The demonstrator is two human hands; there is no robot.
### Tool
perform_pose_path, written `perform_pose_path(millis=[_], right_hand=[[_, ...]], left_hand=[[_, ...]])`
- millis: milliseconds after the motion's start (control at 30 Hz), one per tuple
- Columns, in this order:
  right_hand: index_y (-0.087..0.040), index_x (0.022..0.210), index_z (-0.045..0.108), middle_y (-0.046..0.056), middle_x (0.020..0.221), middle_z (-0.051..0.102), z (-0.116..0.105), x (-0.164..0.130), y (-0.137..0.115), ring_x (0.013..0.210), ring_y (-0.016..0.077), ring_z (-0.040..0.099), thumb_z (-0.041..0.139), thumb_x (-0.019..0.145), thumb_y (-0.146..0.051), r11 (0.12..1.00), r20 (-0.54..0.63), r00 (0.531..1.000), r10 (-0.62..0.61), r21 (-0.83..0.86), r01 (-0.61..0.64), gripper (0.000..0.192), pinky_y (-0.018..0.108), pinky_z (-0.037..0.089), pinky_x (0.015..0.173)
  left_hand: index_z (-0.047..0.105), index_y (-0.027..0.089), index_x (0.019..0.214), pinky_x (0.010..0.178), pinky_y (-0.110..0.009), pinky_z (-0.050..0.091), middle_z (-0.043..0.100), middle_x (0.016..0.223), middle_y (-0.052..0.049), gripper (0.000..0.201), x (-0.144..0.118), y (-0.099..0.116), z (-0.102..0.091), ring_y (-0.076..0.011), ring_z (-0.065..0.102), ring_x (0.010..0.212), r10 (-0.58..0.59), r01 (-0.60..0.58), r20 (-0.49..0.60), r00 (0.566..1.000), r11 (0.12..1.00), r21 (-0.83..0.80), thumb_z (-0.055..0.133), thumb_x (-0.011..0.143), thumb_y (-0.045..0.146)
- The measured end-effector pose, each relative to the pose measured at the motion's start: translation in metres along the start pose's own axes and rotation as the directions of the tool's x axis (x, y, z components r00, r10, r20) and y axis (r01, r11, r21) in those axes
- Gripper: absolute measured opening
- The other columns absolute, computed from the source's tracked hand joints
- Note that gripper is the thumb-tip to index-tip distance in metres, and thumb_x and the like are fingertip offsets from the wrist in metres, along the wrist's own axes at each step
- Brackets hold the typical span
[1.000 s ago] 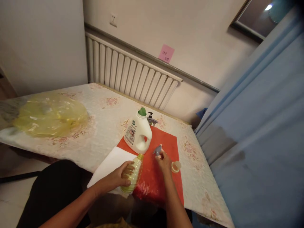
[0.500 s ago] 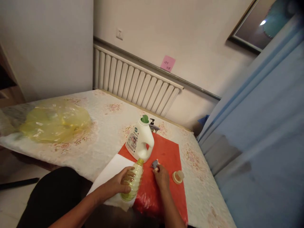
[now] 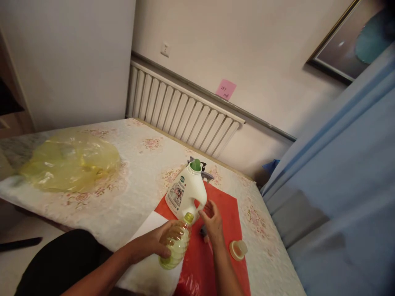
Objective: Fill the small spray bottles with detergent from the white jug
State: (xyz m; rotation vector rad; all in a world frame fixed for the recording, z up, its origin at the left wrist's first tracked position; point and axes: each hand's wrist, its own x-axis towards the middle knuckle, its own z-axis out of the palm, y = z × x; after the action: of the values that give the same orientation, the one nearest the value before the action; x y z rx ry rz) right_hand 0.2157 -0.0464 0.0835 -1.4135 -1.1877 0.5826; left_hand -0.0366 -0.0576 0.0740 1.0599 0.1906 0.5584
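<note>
Bottle (image 3: pixel 180 251), clear yellow and tilted, sits in the left hand (image 3: pixel 161 239), fingers wrapped round it, near the tabletop's (image 3: pixel 132 193) front edge. White jug (image 3: pixel 189 191) stands by the red sheet's (image 3: pixel 224 203) left edge. Half-curled, the right hand (image 3: pixel 213 222) meets its handle; whether gripping, I cannot tell. Grey spray head (image 3: pixel 203 231) lies just beside.

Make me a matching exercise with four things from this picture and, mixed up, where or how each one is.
1. Ribbed bottle
2. White jug
3. Pink note
4. Yellow plastic bag

A. On the wall
B. Lying on the flowered cloth
C. In the grip of the left hand
D. Standing, something green at its mouth

Pairs: 1-C, 2-D, 3-A, 4-B
</note>
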Motion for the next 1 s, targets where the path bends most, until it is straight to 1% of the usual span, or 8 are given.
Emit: perform_pose_path(millis=[100, 167, 233, 333, 500, 733, 833, 1000], right_hand=[[-0.017, 0.111, 0.067, 0.009, 0.11, 0.075, 0.015, 0.012, -0.007, 0.099, 0.0243, 0.069, 0.073, 0.072, -0.035, 0.999, 0.044, 0.998, 0.033, 0.032, -0.034, 0.044, 0.034, 0.054, 0.089], [-0.015, 0.097, 0.071, 0.007, 0.095, 0.076, 0.022, 0.018, -0.007, 0.087, 0.0231, 0.068, 0.074, 0.069, -0.035, 0.997, 0.019, 0.997, 0.077, 0.004, -0.077, 0.035, 0.032, 0.053, 0.079], [-0.014, 0.091, 0.071, 0.006, 0.085, 0.076, 0.027, 0.023, -0.004, 0.078, 0.0221, 0.066, 0.075, 0.067, -0.034, 0.993, 0.002, 0.993, 0.117, 0.001, -0.117, 0.031, 0.031, 0.052, 0.07], [-0.014, 0.093, 0.071, 0.005, 0.081, 0.076, 0.031, 0.025, 0.003, 0.071, 0.0207, 0.065, 0.074, 0.065, -0.035, 0.988, 0.03, 0.988, 0.151, 0.036, -0.152, 0.034, 0.03, 0.052, 0.066], [-0.015, 0.088, 0.071, 0.004, 0.079, 0.075, 0.032, 0.025, 0.01, 0.069, 0.0196, 0.064, 0.079, 0.063, -0.039, 0.972, 0.071, 0.979, 0.189, 0.128, -0.197, 0.035, 0.03, 0.051, 0.065], [-0.015, 0.078, 0.07, 0.0, 0.066, 0.068, 0.035, 0.02, 0.012, 0.06, 0.0164, 0.057, 0.08, 0.065, -0.038, 0.973, -0.014, 0.98, 0.2, 0.118, -0.197, 0.028, 0.027, 0.046, 0.058], [-0.016, 0.07, 0.066, -0.002, 0.06, 0.062, 0.038, 0.019, 0.01, 0.058, 0.0153, 0.053, 0.078, 0.066, -0.037, 0.974, -0.047, 0.977, 0.209, 0.093, -0.204, 0.025, 0.027, 0.044, 0.056], [-0.018, 0.06, 0.059, -0.004, 0.055, 0.056, 0.039, 0.022, 0.008, 0.055, 0.0142, 0.048, 0.078, 0.064, -0.04, 0.983, -0.086, 0.979, 0.184, 0.019, -0.183, 0.029, 0.027, 0.04, 0.053]], left_hand=[[0.052, 0.028, 0.137, 0.108, -0.046, 0.035, 0.058, 0.137, -0.007, 0.086, 0.01, 0.01, -0.01, -0.033, 0.047, 0.131, -0.031, 0.031, 0.054, 0.998, 0.999, 0.007, 0.084, 0.058, 0.016], [0.055, 0.027, 0.134, 0.108, -0.045, 0.036, 0.06, 0.134, -0.006, 0.085, 0.018, 0.013, -0.02, -0.033, 0.049, 0.13, -0.068, 0.067, 0.058, 0.996, 0.997, 0.024, 0.085, 0.056, 0.015], [0.055, 0.027, 0.132, 0.108, -0.046, 0.035, 0.061, 0.133, -0.006, 0.087, 0.026, 0.012, -0.033, -0.0337, 0.049, 0.13, -0.098, 0.096, 0.058, 0.993, 0.995, 0.04, 0.087, 0.052, 0.014], [0.056, 0.026, 0.13, 0.109, -0.047, 0.034, 0.063, 0.13, -0.006, 0.09, 0.035, 0.009, -0.05, -0.0342, 0.048, 0.131, -0.116, 0.114, 0.09, 0.989, 0.993, 0.031, 0.091, 0.048, 0.014], [0.059, 0.025, 0.125, 0.109, -0.046, 0.035, 0.065, 0.123, -0.005, 0.085, 0.041, 0.007, -0.071, -0.0326, 0.053, 0.127, -0.09, 0.108, 0.198, 0.976, 0.99, -0.086, 0.094, 0.047, 0.018], [0.06, 0.024, 0.126, 0.103, -0.039, 0.04, 0.064, 0.128, -0.007, 0.086, 0.041, 0.01, -0.091, -0.0309, 0.056, 0.124, -0.04, 0.081, 0.246, 0.969, 0.984, -0.158, 0.095, 0.048, 0.021], [0.06, 0.024, 0.126, 0.103, -0.041, 0.04, 0.064, 0.129, -0.008, 0.083, 0.041, 0.01, -0.096, -0.0321, 0.055, 0.125, -0.02, 0.063, 0.248, 0.969, 0.984, -0.168, 0.095, 0.05, 0.023], [0.058, 0.025, 0.128, 0.105, -0.044, 0.04, 0.064, 0.129, -0.008, 0.089, 0.041, 0.005, -0.101, -0.0332, 0.054, 0.127, -0.059, 0.105, 0.279, 0.958, 0.983, -0.15, 0.096, 0.047, 0.027]])
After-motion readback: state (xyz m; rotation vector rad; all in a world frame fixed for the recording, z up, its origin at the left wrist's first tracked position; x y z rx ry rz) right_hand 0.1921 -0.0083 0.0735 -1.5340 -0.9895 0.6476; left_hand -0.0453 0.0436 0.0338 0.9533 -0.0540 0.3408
